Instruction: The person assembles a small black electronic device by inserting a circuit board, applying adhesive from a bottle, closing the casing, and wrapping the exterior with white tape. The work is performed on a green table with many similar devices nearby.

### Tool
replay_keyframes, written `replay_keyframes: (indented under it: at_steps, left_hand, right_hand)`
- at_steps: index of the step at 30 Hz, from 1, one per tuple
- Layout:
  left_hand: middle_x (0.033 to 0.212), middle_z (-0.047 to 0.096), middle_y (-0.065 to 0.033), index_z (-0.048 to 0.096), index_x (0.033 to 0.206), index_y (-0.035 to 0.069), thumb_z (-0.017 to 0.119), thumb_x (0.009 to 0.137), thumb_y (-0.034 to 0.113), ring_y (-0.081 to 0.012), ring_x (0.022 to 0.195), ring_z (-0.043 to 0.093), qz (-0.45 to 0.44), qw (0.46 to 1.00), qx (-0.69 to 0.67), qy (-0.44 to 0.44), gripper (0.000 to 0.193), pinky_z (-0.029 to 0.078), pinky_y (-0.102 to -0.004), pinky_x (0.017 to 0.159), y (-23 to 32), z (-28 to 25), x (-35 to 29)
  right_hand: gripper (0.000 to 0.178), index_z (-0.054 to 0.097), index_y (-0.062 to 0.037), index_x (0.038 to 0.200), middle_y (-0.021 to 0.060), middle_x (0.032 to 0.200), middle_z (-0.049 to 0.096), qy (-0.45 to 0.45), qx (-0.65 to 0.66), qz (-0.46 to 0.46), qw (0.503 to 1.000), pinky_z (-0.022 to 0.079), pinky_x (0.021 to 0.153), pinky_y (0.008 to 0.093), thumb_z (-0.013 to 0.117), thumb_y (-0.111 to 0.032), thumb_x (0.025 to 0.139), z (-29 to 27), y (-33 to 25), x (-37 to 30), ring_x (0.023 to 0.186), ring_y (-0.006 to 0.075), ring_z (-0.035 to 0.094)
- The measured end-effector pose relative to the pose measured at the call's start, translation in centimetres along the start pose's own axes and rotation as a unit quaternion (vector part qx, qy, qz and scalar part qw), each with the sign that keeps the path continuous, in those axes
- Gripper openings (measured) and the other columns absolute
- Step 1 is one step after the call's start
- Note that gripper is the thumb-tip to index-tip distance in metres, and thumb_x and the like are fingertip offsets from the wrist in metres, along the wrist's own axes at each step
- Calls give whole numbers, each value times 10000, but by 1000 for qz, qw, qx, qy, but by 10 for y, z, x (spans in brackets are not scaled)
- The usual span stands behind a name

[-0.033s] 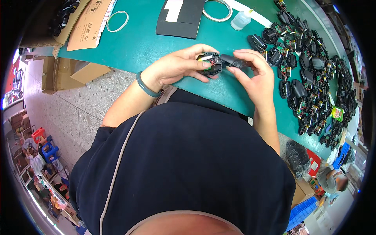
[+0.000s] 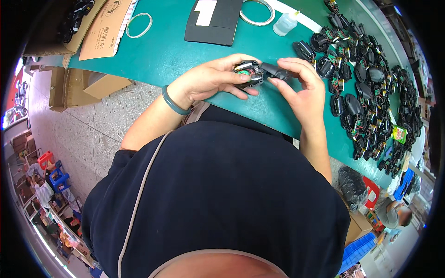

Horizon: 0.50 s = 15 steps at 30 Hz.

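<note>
My left hand [image 2: 218, 78] grips an open black plastic housing [image 2: 253, 83], its thumb lying over the inside. A small green circuit board [image 2: 243, 72] and thin wires show within the shell. Between the thumb and fingers of my right hand [image 2: 303, 83] is a dark tapered plastic part [image 2: 274, 71]. Its narrow end meets the right end of the housing; whether the two are joined I cannot tell. Both pieces are held over the front edge of the green table [image 2: 162, 55].
Many similar black housings [image 2: 354, 104] with boards and wires cover the table's right side. Farther back lie a black board [image 2: 218, 34], a white ring [image 2: 258, 22] and a translucent bottle [image 2: 285, 24]. Cardboard [image 2: 104, 34] is at the left. A person [image 2: 391, 212] appears at lower right.
The housing has tilted slightly in my left hand. Both hands stay in nearly the same place with the same grips.
</note>
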<state>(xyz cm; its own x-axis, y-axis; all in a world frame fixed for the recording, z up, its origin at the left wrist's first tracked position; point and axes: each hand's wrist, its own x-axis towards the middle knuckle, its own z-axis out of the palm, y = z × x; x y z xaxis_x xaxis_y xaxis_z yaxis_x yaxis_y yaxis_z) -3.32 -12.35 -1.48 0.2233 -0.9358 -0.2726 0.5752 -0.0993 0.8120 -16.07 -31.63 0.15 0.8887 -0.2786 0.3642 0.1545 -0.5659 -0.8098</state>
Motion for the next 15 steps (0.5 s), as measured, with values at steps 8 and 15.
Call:
replay_keyframes:
  at_steps: [8, 15]
  left_hand:
    - [1288, 540, -164, 393, 1390, -22, 382, 1016, 238, -320, 1062, 630, 48, 986, -160, -15, 456, 542, -386, 890, -9, 7, 11]
    - [1299, 523, -184, 384, 1401, -10, 436, 1007, 237, -342, 1079, 619, 59, 988, -142, -20, 468, 535, -399, 905, -7, 6, 8]
  right_hand:
    - [363, 718, -87, 946, 120, 1059, 664, 63, -92, -101, 989, 532, 855, 338, 679, 97, 636, 4, -6, -1, 999, 238, 650]
    - [365, 681, -29, 966, 164, 1229, 557, 27, 132, -42, 990, 501, 968, 381, 617, 167, 664, 5, 11, -7, 1146, 294, 582]
